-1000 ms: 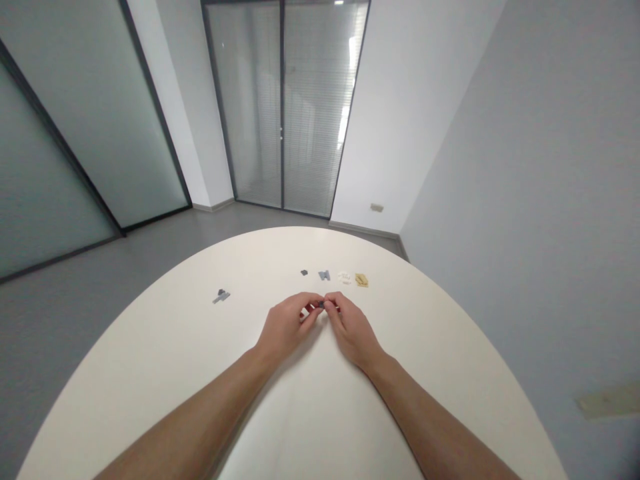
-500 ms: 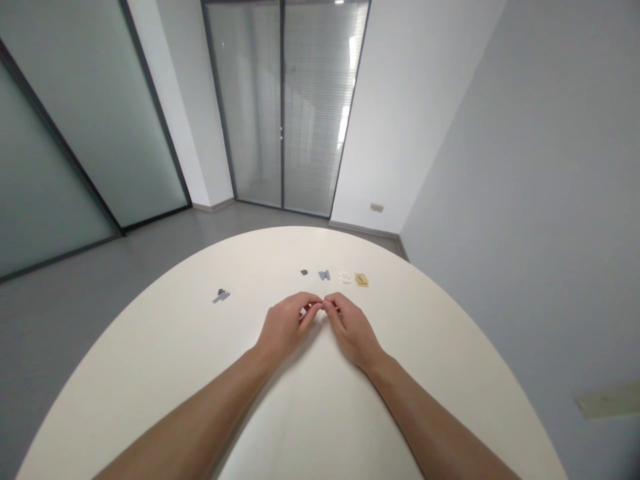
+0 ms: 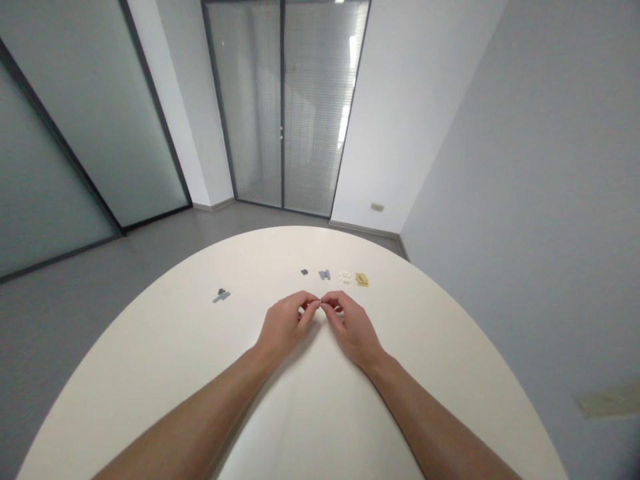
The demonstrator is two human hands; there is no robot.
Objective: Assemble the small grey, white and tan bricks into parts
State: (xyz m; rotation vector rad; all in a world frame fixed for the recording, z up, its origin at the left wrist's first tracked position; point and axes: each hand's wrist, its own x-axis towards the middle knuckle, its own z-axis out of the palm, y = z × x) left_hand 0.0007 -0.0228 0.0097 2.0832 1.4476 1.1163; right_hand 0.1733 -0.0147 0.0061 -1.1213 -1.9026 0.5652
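Observation:
Over the middle of the table, my left hand and my right hand meet fingertip to fingertip, both closed in a pinch. A tiny dark piece shows between the fingertips; it is too small to name, and most of it is hidden. Just beyond the hands lie small groups of pieces in a row: a dark one, blue-grey pieces, white pieces and tan pieces. Further left rests a small grey assembly with a dark part at its far end.
The round white table fills the lower view, its curved edge all around. Behind it stand a glass door with blinds and frosted panels on the left. A grey wall rises on the right.
Both hands stay in place, with a slight shift of the fingers. The fingertips have parted a little, and a tiny dark piece now shows between them.

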